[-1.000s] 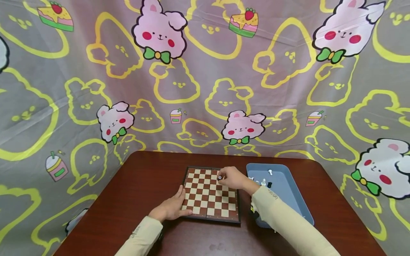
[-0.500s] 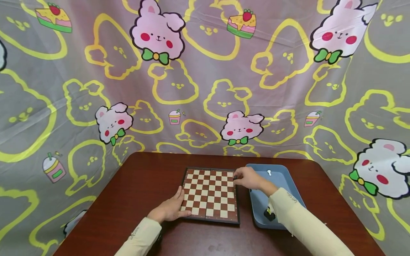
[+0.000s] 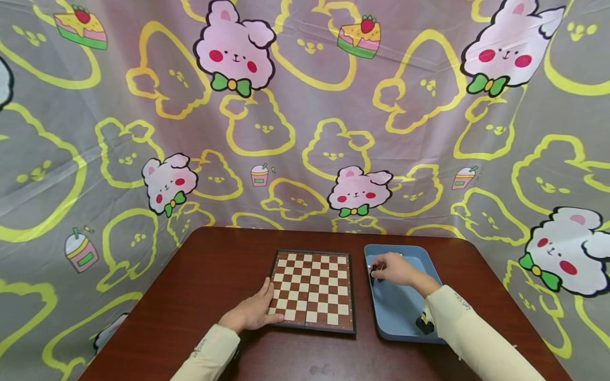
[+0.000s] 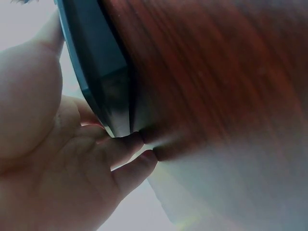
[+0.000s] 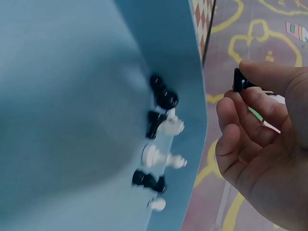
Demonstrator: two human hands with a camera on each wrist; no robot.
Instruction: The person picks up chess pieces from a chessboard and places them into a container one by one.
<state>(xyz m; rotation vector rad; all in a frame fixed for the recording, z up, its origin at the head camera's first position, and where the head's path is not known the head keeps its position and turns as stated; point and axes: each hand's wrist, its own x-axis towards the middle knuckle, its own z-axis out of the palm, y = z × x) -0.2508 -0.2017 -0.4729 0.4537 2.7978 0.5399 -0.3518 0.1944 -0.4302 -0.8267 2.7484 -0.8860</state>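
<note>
My right hand (image 3: 395,269) is over the left side of the blue tray (image 3: 395,312), thumb and fingertips pinching a small black chess piece (image 5: 242,81). Below it in the right wrist view, several black and white pieces lie along the tray's wall, among them a black piece (image 5: 167,98) and a white piece (image 5: 156,156). My left hand (image 3: 252,311) rests at the left edge of the chessboard (image 3: 312,251), thumb by the near corner. Seen from the left wrist, the fingers (image 4: 134,168) extend past the board's dark edge (image 4: 96,53) near the tabletop. No pieces stand on the board.
The brown wooden table (image 3: 229,264) carries the board, with the tray close to its right. A patterned curtain (image 3: 305,106) hangs behind and on both sides. A black device (image 3: 425,324) sits at the right cuff.
The right hand has moved rightward from over the board's far right squares, past its edge, to the tray, carrying the black chess piece. The left hand has stayed on the board's edge.
</note>
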